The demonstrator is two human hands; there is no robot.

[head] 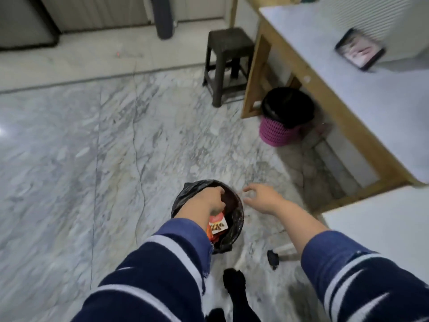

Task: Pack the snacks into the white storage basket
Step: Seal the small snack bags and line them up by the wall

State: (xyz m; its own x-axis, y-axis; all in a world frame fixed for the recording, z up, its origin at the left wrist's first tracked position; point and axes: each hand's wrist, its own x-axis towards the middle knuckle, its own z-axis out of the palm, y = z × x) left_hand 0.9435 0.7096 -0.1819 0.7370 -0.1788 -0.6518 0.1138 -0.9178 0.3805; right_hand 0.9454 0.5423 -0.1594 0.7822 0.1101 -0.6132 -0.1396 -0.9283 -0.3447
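A small round bin [236, 219] lined with a black bag stands on the marble floor below me. My left hand [209, 202] reaches into its mouth, fingers curled, with a red and orange snack packet [218, 225] showing under the palm. My right hand [262, 197] hovers just right of the bin's rim, fingers spread and holding nothing. On the table at the top right stands a white ribbed object [371, 17]; I cannot tell whether it is the storage basket.
A dark plastic stool [228, 63] stands beside the wooden table [348, 94]. Under the table sits a pink bin [281, 133] with a black liner. A phone [359, 51] leans on the ribbed object. A white surface [383, 228] lies at my right, my black-socked foot [234, 282] below.
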